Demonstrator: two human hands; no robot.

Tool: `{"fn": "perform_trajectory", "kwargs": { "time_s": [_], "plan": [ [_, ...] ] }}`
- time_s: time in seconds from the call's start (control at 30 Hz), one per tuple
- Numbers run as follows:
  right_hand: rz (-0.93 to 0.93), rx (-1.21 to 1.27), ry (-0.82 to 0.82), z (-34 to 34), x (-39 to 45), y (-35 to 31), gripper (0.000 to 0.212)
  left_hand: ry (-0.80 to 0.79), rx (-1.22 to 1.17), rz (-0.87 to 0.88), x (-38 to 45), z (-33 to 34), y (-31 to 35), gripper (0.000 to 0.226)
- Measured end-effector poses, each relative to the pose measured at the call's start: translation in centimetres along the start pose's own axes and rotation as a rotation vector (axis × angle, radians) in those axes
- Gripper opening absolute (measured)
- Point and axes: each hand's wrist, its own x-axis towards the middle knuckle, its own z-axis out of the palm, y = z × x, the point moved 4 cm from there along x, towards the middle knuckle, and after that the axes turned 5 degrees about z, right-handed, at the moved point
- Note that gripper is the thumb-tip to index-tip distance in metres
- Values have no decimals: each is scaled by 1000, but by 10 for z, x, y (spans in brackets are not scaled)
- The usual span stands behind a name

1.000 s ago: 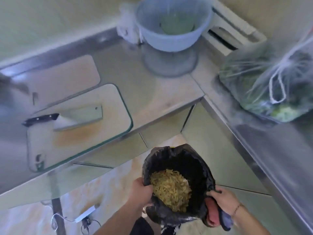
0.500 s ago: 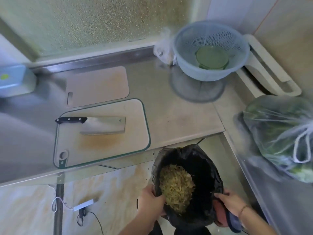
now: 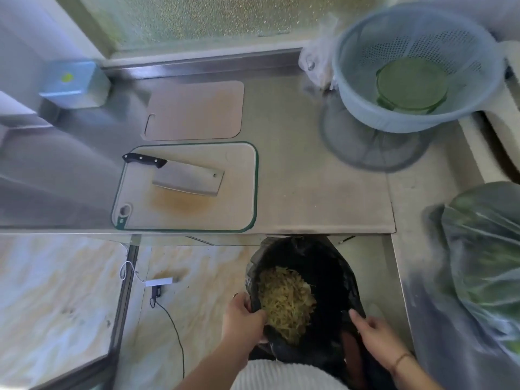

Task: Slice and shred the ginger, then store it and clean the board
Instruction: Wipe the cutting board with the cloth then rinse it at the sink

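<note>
A black plastic bag (image 3: 332, 266) is held open below the counter's front edge, with a heap of shredded ginger (image 3: 285, 302) inside. My left hand (image 3: 242, 319) grips the bag's left rim, fingers curled over the edge. My right hand (image 3: 374, 333) holds the bag's right side. A green-rimmed cutting board (image 3: 239, 192) lies on the steel counter with a yellowish stain near its middle. A cleaver (image 3: 185, 178) with a black handle rests flat on it.
A second plain board (image 3: 194, 109) lies behind the first. A blue colander (image 3: 416, 66) holding a green lid stands back right. A clear bag of greens (image 3: 484, 249) sits at right. A small blue box (image 3: 74, 84) is back left. A cable (image 3: 168, 319) trails on the floor.
The view has swung up and left, bringing the whole counter into sight. Both hands stay on the bag; the red-and-blue thing seen under my right hand earlier is mostly hidden.
</note>
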Motion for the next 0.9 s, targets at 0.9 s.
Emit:
{"fn": "perform_trajectory", "kwargs": {
  "time_s": [0.9],
  "plan": [
    [-1144,-680,492,-37,39,-370,29,-16,-332,-128,7,18,-3,16]
  ]
}}
